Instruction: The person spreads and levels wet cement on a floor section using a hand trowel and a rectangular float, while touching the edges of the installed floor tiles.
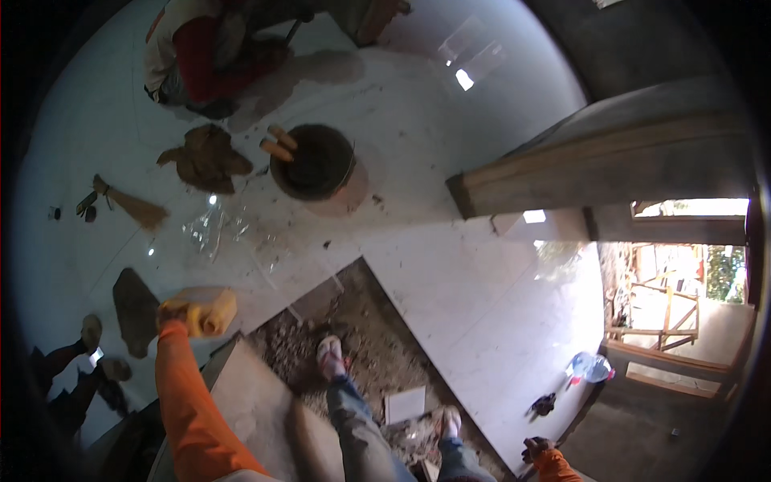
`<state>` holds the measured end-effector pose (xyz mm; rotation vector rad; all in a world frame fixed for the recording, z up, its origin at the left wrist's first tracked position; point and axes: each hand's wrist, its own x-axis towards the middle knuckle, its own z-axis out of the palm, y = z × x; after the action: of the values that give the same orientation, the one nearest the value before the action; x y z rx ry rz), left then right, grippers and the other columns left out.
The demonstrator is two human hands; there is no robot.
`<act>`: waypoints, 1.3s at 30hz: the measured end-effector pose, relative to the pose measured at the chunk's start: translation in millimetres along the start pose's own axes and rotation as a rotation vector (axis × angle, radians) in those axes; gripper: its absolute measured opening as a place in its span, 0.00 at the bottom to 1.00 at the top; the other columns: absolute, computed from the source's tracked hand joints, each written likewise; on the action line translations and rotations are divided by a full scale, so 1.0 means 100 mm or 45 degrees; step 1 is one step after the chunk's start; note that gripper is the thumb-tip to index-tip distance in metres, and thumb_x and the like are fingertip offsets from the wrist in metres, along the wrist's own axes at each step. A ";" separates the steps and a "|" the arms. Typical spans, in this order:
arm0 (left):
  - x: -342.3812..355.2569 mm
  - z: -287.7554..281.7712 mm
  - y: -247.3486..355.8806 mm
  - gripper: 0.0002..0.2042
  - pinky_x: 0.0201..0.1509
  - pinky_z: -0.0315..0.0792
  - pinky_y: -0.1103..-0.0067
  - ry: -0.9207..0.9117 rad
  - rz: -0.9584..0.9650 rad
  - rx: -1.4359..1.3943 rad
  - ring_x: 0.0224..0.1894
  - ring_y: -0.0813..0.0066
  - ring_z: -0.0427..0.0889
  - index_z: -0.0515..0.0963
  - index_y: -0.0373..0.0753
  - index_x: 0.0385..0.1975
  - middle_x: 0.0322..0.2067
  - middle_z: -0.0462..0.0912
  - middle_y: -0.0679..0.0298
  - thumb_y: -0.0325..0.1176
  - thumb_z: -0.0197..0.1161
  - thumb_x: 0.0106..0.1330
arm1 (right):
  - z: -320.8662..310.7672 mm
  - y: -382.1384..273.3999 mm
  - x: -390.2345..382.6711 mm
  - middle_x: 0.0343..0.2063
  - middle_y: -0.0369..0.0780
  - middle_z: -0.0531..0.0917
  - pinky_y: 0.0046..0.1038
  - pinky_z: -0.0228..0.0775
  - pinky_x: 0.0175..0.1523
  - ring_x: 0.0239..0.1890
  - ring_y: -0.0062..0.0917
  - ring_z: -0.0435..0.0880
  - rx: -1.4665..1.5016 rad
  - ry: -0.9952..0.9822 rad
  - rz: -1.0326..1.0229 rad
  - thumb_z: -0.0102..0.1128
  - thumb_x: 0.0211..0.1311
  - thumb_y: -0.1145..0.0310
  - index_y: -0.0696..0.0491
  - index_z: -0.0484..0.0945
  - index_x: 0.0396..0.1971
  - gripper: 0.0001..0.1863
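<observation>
Where the glossy white tiled floor [450, 273] breaks off, a patch of bare grey-brown rubble [361, 337] lies open; the person's sandalled feet stand in it. Beyond, a round black rubber bucket [315, 161] holds two orange-handled tools. Another person in red sleeves [205, 56] crouches at the far edge. Left hand [173, 313], orange-sleeved, fingers clenched on a yellow block-shaped sponge [210, 309], held above the tile edge. Right hand [536, 447], low at the frame edge, well apart; grip cannot be told.
</observation>
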<state>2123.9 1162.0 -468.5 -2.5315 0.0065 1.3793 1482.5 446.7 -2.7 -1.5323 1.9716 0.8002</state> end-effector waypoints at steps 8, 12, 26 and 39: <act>-1.29 -0.29 0.84 0.29 0.65 0.55 0.66 0.128 0.150 0.358 0.65 0.65 0.56 0.55 0.46 0.63 0.64 0.55 0.61 0.55 0.37 0.65 | 0.15 0.27 -0.59 0.18 0.41 0.78 0.28 0.66 0.16 0.15 0.24 0.75 0.320 -0.154 -0.041 0.52 0.63 0.61 0.57 0.74 0.32 0.13; -2.27 -0.62 1.69 0.29 0.65 0.55 0.66 0.228 0.310 0.273 0.65 0.65 0.57 0.56 0.46 0.63 0.64 0.56 0.61 0.54 0.37 0.65 | 0.27 1.17 -0.48 0.17 0.40 0.78 0.27 0.67 0.18 0.15 0.25 0.75 0.700 -0.181 0.038 0.54 0.62 0.61 0.57 0.75 0.32 0.13; -5.54 -0.82 5.90 0.28 0.64 0.56 0.66 0.308 1.069 0.623 0.63 0.64 0.58 0.57 0.45 0.62 0.63 0.57 0.60 0.53 0.39 0.65 | 1.83 3.66 0.36 0.19 0.41 0.80 0.30 0.71 0.26 0.17 0.26 0.77 1.687 0.080 1.021 0.56 0.59 0.59 0.61 0.77 0.30 0.17; -8.39 1.31 10.44 0.28 0.63 0.57 0.66 0.097 1.516 1.101 0.62 0.62 0.59 0.57 0.44 0.61 0.61 0.58 0.59 0.51 0.41 0.65 | 1.16 4.70 0.75 0.22 0.41 0.81 0.30 0.72 0.25 0.19 0.27 0.78 2.210 -0.167 1.450 0.51 0.62 0.58 0.57 0.68 0.48 0.21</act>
<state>1423.0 82.7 -74.7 -1.7203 1.8809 1.1021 1012.8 567.9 -70.8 0.6422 2.0712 -0.5514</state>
